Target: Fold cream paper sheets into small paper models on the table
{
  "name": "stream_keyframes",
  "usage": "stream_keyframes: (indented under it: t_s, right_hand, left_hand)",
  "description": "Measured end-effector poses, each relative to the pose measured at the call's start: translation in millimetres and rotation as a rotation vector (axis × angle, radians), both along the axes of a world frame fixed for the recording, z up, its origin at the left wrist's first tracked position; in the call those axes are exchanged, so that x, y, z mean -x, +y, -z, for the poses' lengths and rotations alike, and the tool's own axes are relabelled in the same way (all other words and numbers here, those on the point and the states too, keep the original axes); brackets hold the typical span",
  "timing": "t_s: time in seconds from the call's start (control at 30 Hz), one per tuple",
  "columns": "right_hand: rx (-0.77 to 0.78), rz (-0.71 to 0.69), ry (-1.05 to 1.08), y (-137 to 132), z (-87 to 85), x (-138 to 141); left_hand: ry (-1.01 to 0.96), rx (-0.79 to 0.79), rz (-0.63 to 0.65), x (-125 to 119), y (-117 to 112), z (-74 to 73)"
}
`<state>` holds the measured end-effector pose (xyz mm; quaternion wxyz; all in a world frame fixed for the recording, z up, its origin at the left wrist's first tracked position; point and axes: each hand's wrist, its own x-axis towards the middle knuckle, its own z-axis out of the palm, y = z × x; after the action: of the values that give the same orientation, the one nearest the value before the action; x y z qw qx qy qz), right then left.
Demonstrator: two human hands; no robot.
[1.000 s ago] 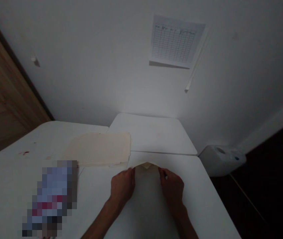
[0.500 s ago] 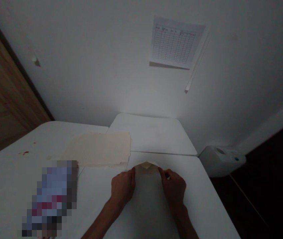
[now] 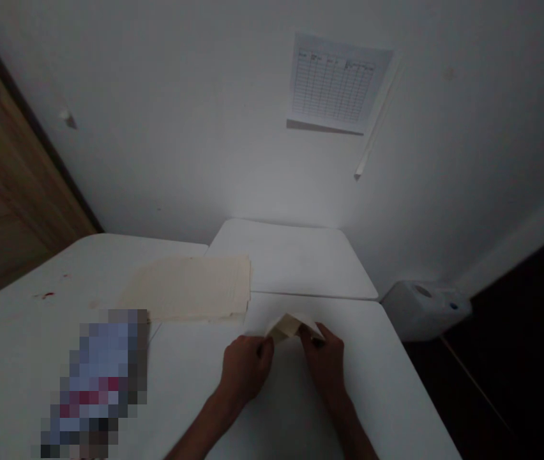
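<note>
A small piece of cream paper [image 3: 287, 326], creased to a peak in its middle, is held just above the white table. My left hand [image 3: 247, 365] pinches its left end between thumb and fingers. Its right end is gripped by my right hand [image 3: 324, 359], with the fingers curled inward. Parts of the paper are hidden behind the fingers. Left of my hands, a stack of cream paper sheets [image 3: 190, 287] lies flat, with slightly uneven edges.
The white tables [image 3: 295, 255] are pushed together against the wall. A pixelated blue-grey and red item [image 3: 97, 377] lies at the left. A whitish plastic container [image 3: 425, 310] stands beyond the right edge. A printed chart [image 3: 336, 83] hangs on the wall. Wood panelling [image 3: 13, 128] is at far left.
My hands have come closer together. The paper between them has gone from a shallow, wide bow to a sharper fold, with its middle peaked and its ends lower.
</note>
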<state>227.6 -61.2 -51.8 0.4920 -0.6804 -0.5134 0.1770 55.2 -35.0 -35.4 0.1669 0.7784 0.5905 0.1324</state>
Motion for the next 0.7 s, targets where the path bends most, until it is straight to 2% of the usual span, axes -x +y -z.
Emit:
stream_keyframes:
  t_s: [0.1, 0.23, 0.33, 0.4, 0.5, 0.7]
  right_hand:
    - [-0.007, -0.031, 0.123, -1, -5.3, -4]
    - [0.019, 0.002, 0.041, -1, -5.4, -6]
    - [0.042, -0.029, -0.021, -1, -3.6, -5]
    - [0.048, -0.061, -0.044, -2, -4.1, -3]
    - [0.035, -0.098, -0.048, -3, -7.6, -1]
    - [-0.019, -0.143, -0.013, -3, -12.9, 2]
  left_hand:
    - [-0.046, -0.071, 0.016, 2, -2, -1.3]
    - [-0.341, -0.141, 0.090, 5, -3, -1.8]
    - [-0.534, -0.117, 0.191, 4, 0, 1.5]
    - [-0.621, -0.092, 0.189, 3, 2, 4.4]
    - [-0.674, -0.075, 0.148, 4, 4, 7.2]
    - [-0.646, -0.005, 0.147, 5, 8, 8.7]
